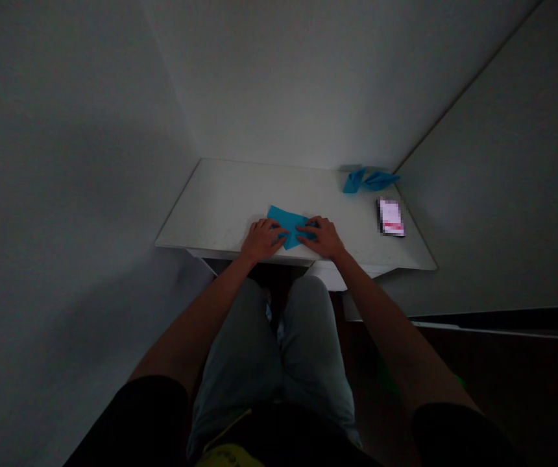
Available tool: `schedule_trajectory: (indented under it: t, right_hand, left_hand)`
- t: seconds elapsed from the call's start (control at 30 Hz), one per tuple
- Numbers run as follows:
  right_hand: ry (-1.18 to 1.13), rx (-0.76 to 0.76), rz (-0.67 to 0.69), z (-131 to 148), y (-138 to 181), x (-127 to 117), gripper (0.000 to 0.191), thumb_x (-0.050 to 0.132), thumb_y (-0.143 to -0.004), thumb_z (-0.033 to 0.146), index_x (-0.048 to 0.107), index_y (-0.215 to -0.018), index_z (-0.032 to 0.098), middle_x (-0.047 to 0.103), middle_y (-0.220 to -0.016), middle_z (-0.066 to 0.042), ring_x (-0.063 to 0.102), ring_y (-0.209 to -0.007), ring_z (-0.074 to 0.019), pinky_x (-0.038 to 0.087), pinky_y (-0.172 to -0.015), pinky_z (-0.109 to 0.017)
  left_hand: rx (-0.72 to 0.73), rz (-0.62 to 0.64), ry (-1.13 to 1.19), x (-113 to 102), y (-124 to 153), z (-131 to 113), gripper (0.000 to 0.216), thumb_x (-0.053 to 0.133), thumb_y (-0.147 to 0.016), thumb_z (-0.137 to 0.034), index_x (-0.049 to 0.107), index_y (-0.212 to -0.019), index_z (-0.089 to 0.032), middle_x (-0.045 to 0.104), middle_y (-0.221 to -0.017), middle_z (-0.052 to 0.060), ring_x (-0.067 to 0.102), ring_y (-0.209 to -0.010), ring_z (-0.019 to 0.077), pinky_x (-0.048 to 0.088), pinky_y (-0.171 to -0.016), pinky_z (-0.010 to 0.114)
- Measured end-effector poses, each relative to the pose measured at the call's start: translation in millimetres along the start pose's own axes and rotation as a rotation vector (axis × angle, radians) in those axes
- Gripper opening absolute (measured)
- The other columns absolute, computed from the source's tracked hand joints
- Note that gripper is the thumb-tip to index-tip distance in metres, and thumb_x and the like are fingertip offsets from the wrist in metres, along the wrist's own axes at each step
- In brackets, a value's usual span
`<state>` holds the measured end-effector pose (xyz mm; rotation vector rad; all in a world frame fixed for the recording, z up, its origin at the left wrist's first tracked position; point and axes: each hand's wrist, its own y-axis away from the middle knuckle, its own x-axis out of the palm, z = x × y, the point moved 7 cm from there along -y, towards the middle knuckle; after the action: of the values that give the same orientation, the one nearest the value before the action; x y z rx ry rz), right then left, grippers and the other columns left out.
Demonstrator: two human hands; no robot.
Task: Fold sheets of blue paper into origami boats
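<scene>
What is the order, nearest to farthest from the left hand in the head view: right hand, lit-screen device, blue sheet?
1. Blue sheet: under the left hand's fingertips.
2. Right hand: at the sheet's right side.
3. Lit-screen device: near the table's right end.

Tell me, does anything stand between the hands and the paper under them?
Nothing visible does: left hand and right hand both rest on the paper. The phone and blue folds lie apart, to the right.
</scene>
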<state>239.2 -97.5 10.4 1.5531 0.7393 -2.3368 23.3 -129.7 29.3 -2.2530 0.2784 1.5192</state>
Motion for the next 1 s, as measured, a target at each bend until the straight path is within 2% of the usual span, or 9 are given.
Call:
schedule_trajectory:
  t: [0.07,0.2,0.3,0.43,0.67,0.83,0.93,1.0]
  right_hand:
    - [0.015,0.004,0.006,1,1,0,0.044,0.064,-0.105,0.065,0.082,-0.136,0.039,0.067,-0.139,-0.012,0.06,-0.123,-0.0357,0.048,-0.107,-0.057]
    - [0.016,-0.006,0.025,5,2,-1,0.039,0.063,-0.107,0.061,0.082,-0.135,0.043,0.067,-0.149,-0.009,0.056,-0.136,-0.0384,0.045,-0.112,-0.06]
    - [-0.011,0.002,0.014,6,2,-3,0.041,0.06,-0.109,0.06,0.078,-0.141,0.043,0.065,-0.157,-0.007,0.054,-0.142,-0.0377,0.043,-0.117,-0.061]
    - [-0.088,0.06,-0.05,3,1,-10,0.054,0.052,-0.112,0.059,0.065,-0.158,0.036,0.063,-0.162,-0.008,0.055,-0.147,-0.0351,0.043,-0.121,-0.058]
    - [-0.08,-0.003,0.052,7,-2,-2,0.045,0.047,-0.114,0.053,0.072,-0.149,0.038,0.061,-0.166,-0.001,0.052,-0.155,-0.0335,0.039,-0.125,-0.06]
    - [-0.024,0.006,0.045,5,-2,5,0.051,0.05,-0.112,0.062,0.07,-0.152,0.038,0.063,-0.164,-0.003,0.052,-0.154,-0.0357,0.037,-0.125,-0.062]
    - [0.024,0.081,-0.013,1,-1,4,0.059,0.046,-0.111,0.068,0.069,-0.155,0.036,0.065,-0.159,-0.01,0.055,-0.145,-0.0386,0.04,-0.12,-0.062]
    - [0.05,0.128,-0.051,-1,0,3,0.064,0.046,-0.109,0.072,0.07,-0.154,0.033,0.066,-0.152,-0.015,0.057,-0.136,-0.0404,0.044,-0.115,-0.062]
  left_hand:
    - [0.045,0.027,-0.007,2,0,-4,0.038,0.062,-0.108,-0.047,0.075,-0.142,-0.037,0.065,-0.15,0.008,0.054,-0.14,0.0336,0.042,-0.12,0.054]
    - [0.03,0.023,0.006,3,0,-3,0.046,0.069,-0.103,-0.057,0.075,-0.142,-0.034,0.063,-0.155,0.008,0.053,-0.144,0.034,0.04,-0.125,0.053]
    - [0.008,0.018,0.028,3,-1,2,0.043,0.069,-0.103,-0.045,0.073,-0.144,-0.033,0.061,-0.159,0.008,0.051,-0.15,0.0323,0.038,-0.128,0.052]
    - [-0.008,0.027,0.021,4,-2,7,0.046,0.06,-0.105,-0.027,0.073,-0.148,-0.037,0.056,-0.163,0.007,0.045,-0.154,0.0314,0.037,-0.128,0.053]
    - [-0.016,0.02,0.038,6,-2,16,0.05,0.053,-0.104,-0.015,0.08,-0.136,-0.043,0.058,-0.158,0.005,0.048,-0.149,0.0311,0.04,-0.124,0.053]
    - [-0.069,0.001,0.064,2,-3,18,0.044,0.049,-0.11,-0.024,0.08,-0.136,-0.041,0.068,-0.141,0.007,0.06,-0.133,0.0288,0.045,-0.117,0.051]
    - [-0.03,0.004,0.078,0,-2,11,0.033,0.059,-0.109,-0.038,0.08,-0.134,-0.035,0.071,-0.141,0.006,0.06,-0.136,0.0292,0.043,-0.12,0.05]
    - [0.015,0.003,0.08,-1,0,6,0.039,0.07,-0.103,-0.049,0.078,-0.137,-0.032,0.07,-0.147,0.006,0.058,-0.142,0.0304,0.04,-0.123,0.051]
